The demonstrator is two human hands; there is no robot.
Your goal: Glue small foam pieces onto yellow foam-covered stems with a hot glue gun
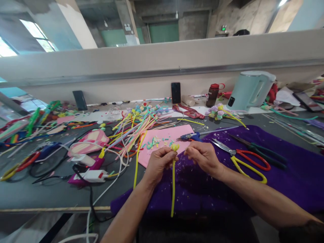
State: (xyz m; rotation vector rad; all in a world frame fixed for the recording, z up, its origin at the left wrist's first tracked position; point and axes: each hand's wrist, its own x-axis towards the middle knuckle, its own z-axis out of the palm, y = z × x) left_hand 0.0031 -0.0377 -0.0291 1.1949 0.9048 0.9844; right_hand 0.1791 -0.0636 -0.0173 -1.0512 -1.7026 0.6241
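Note:
Pinched in my left hand is a yellow pipe-cleaner flower, its fluffy head just above my fingertips. Its yellow stem hangs straight down over the purple cloth. My right hand is beside it, a small gap to the right, with fingers curled closed; whatever they may hold is hidden. Behind my hands, a blue glue gun lies partly on a pink sheet strewn with small cut bits. Right of my right hand are scissors with red and yellow handles and dark green-handled pliers.
A pile of coloured pipe cleaners spreads behind the pink sheet. At left are a power strip with white cables and other scissors. A kettle, a bottle and a phone stand along the back.

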